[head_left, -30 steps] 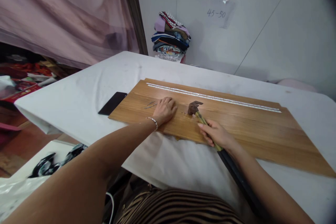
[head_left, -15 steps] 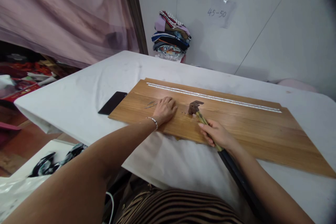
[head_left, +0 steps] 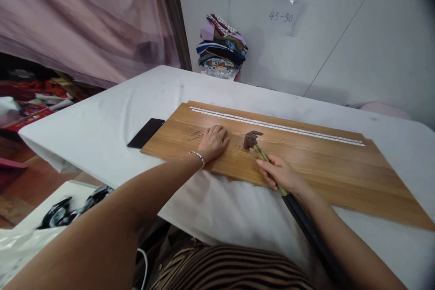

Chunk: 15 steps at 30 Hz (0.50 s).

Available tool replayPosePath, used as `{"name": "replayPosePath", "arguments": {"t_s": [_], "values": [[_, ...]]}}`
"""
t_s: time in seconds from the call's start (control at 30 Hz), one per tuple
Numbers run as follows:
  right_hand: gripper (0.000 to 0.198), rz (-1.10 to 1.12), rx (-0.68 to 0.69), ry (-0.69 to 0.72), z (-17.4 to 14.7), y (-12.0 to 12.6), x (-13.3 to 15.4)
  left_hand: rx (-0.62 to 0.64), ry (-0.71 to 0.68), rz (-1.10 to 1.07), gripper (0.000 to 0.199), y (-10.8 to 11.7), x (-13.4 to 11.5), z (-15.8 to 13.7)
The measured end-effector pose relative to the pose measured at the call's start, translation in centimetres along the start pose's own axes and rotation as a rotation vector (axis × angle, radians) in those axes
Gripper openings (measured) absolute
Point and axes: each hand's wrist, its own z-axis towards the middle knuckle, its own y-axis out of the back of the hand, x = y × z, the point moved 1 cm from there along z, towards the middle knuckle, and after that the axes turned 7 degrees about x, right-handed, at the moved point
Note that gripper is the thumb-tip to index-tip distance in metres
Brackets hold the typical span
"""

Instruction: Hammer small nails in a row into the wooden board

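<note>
My right hand (head_left: 279, 173) is wrapped around the handle of a claw hammer (head_left: 261, 152), its yellowish-and-black shaft running back under my forearm. The rusty hammer head is at the surface of a wooden board (head_left: 326, 163), claw pointing right; whether it touches the wood I cannot tell. Palm down on the board, my left hand (head_left: 214, 141) lies with its fingers stretched out and holds nothing visible. Several loose nails (head_left: 195, 136) lie just left of it. Between my left hand and the hammer head, a few tiny dark spots (head_left: 238, 146) show on the wood.
Two white measuring strips (head_left: 275, 126) run along the board's far side. A black flat phone-like object (head_left: 145, 133) lies by its left end. White cloth (head_left: 102, 113) covers the table. Folded clothes (head_left: 222, 50) are stacked at the back, against the wall.
</note>
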Motion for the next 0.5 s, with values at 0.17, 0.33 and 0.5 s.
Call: {"name": "replayPosePath", "arguments": {"t_s": [0.17,0.33,0.5], "values": [[0.051,-0.002,-0.001,0.008,-0.05,-0.08,0.20,0.006,0.005,-0.003,0.026,0.06,-0.03,-0.01],[0.051,-0.003,0.001,-0.001,-0.09,-0.11,0.26,-0.006,0.002,-0.004,0.024,0.06,0.02,-0.03],[0.050,-0.010,-0.005,0.002,-0.04,-0.06,0.12,-0.002,-0.004,-0.007,0.026,0.03,0.01,-0.08]]}}
